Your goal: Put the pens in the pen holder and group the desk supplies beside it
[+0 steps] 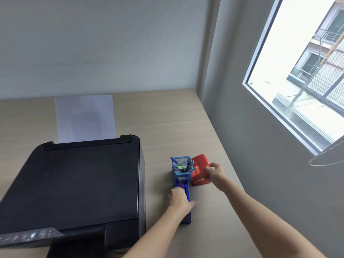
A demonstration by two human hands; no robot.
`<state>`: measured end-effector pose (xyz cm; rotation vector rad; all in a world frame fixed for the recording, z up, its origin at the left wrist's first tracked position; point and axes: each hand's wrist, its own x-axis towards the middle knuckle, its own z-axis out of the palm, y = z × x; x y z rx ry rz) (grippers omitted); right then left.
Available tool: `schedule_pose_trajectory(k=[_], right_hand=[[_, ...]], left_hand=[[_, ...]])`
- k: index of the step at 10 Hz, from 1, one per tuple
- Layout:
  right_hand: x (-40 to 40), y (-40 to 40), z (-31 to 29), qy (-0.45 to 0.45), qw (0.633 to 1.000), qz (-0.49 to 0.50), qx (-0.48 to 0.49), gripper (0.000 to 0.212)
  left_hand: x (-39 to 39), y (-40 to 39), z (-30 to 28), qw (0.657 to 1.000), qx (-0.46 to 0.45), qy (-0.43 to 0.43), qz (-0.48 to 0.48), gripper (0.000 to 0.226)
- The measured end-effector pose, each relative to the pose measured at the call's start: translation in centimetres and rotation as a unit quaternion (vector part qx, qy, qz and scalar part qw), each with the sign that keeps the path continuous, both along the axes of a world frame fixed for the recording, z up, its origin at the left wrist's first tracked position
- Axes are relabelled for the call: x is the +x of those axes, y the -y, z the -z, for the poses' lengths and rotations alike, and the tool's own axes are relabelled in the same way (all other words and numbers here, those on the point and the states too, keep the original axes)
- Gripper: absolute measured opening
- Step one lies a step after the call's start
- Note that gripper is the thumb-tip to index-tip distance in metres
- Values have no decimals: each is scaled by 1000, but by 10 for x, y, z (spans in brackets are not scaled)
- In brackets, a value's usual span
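A blue mesh pen holder (pixel 183 175) stands on the wooden desk (pixel 163 116), right of the printer, with several pens (pixel 183 165) upright inside it. A red hole punch (pixel 200 171) sits against the holder's right side, and my right hand (pixel 216 174) grips its right end. A dark blue stapler (pixel 183 185) lies just in front of the holder, its nose touching the mesh. My left hand (pixel 179 200) is closed over the stapler's rear half and hides it.
A large black printer (pixel 74 185) fills the desk's left side, with white paper (pixel 84 118) standing in its rear feed. A grey wall (pixel 251 164) with a window (pixel 305 67) borders the desk on the right, close to the hole punch.
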<state>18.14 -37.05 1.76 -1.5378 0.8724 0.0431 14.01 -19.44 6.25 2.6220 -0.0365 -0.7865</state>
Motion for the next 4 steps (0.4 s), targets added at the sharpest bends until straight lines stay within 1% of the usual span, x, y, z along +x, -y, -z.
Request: schedule_pose_trajectory(k=[1,2,3,4], right_hand=[[-4,5,-6,-12,1000,-15,-25,20],[-15,4,-25,-37,997,-35,-64,41],[-32,-1,-64,2,997,-38,-70,38],[-59,-13,-123,102,992,-49,-54,34]], left_hand=[[-4,-7,-1,999,-38,-10,-11,71],[-11,-15,-10,999,-47,-15,-6,80],[-24,-25,-17,996,-87,-22,-16,86],[-47,-49,-29,989,-138,-56,7,78]])
